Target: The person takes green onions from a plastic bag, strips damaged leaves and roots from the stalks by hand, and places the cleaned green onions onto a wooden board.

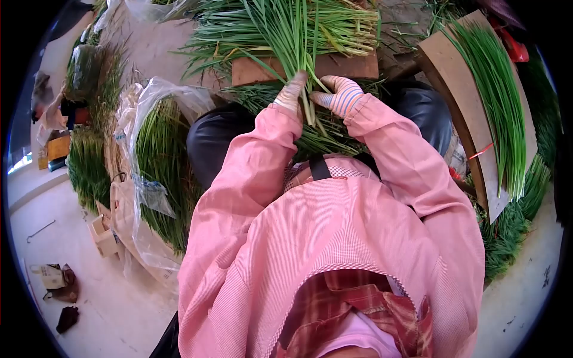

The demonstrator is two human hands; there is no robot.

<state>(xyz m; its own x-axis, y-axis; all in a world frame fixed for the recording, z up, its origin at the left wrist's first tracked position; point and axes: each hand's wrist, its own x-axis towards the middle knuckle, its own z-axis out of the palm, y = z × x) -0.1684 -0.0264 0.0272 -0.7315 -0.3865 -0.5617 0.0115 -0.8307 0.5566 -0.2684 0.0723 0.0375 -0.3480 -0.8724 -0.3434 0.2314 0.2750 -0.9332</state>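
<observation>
Both hands wear striped gloves and meet at the stalk ends of some long green leafy stalks (290,36). My left hand (290,92) is closed around the stalks, its thumb on top. On the right of the same stalks, my right hand (341,95) has its fingers closed, pinching at a leaf or stem beside the bundle. The pale stem ends point down toward my lap. Beyond the hands, a pile of green stalks (352,27) lies on a brown board (346,67).
At the right, a tilted board (436,51) bears a green bundle (498,101) with a red tie (481,151). At the left, clear plastic (156,89) wraps upright greens (158,140). More bundles (88,167) stand farther left. Loose leaves lie between my knees.
</observation>
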